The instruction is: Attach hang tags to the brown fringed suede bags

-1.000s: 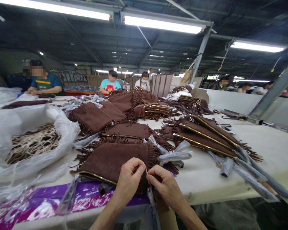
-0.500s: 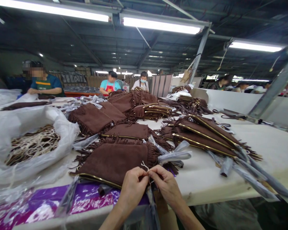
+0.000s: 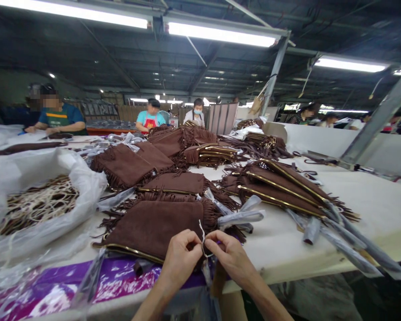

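My left hand (image 3: 184, 253) and my right hand (image 3: 227, 254) meet near the front table edge, thumbs and forefingers pinched around a thin white string (image 3: 202, 232). One end of the string sticks up between them. Just behind my hands lies a brown fringed suede bag (image 3: 153, 223) with a gold zipper along its near edge. Below my fingers hangs a strap wrapped in clear plastic (image 3: 206, 273). A small brown piece, perhaps a tag (image 3: 218, 280), hangs beside it, partly hidden by my right hand.
At left stands an open plastic bag (image 3: 87, 178) full of brown pieces with white strings. More brown fringed bags (image 3: 280, 189) are stacked right and behind. Purple printed plastic (image 3: 120, 276) lies along the front edge. Several people work beyond the table (image 3: 364, 191).
My hands have drawn slightly apart, and the string end now stands up straighter between them. The view has shifted a little. At far left, a co-worker's hands have moved.
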A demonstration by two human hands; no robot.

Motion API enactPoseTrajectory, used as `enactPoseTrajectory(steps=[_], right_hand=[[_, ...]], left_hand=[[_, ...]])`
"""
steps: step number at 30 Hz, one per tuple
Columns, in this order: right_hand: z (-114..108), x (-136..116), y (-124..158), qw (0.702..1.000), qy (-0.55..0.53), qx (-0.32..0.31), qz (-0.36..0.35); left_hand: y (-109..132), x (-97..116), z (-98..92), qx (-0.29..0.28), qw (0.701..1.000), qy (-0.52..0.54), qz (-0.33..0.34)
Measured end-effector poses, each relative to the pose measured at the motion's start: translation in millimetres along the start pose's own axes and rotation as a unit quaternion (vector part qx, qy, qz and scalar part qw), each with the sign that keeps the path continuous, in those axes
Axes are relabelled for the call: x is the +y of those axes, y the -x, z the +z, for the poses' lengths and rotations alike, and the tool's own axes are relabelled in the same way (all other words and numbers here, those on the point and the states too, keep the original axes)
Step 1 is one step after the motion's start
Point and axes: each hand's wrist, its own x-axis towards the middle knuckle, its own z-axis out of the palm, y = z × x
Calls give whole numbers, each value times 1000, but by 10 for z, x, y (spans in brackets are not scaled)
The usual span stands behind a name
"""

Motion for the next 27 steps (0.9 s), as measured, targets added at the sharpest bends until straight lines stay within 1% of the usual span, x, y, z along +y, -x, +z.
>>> enactPoseTrajectory(steps=[2, 7, 9, 11, 12, 14, 15, 17, 19, 20, 21, 22, 24, 26, 27], right_hand=[[30, -24, -4, 1000, -5, -7, 6], [49, 9, -31, 1000, -12, 5, -21], [11, 31, -33, 1000, -6, -10, -16], [-42, 33, -26, 999, -30, -39, 7], [-66, 25, -19, 996, -61, -59, 20], [-101, 1, -2, 981, -162, -100, 47], [-109, -10, 9, 965, -227, -116, 61], [-107, -17, 32, 918, -362, -136, 93], [-88, 4, 60, 869, -458, -138, 128], [-74, 24, 76, 853, -487, -128, 138], [-59, 48, 92, 845, -502, -115, 142], [-42, 75, 108, 844, -507, -99, 141], [-3, 137, 134, 858, -494, -65, 122], [42, 205, 143, 884, -455, -44, 93], [65, 240, 139, 901, -425, -37, 79]], left_hand=[[-3, 14, 17, 1, 1000, -2, 5], [9, 12, 24, 9, 1000, 10, 23], [5, 10, -7, 4, 999, 45, 0], [-8, 21, -50, -26, 994, 103, -40], [-17, 32, -71, -47, 987, 140, -65], [-37, 56, -102, -81, 966, 216, -113], [-47, 66, -111, -92, 954, 253, -134], [-64, 72, -122, -105, 924, 330, -165], [-76, 56, -131, -112, 893, 396, -183], [-80, 42, -136, -114, 877, 425, -193], [-82, 26, -142, -114, 862, 451, -202], [-83, 9, -147, -111, 847, 475, -210], [-77, -20, -154, -106, 819, 520, -217], [-62, -39, -151, -101, 797, 554, -217], [-52, -44, -147, -98, 791, 565, -215]])
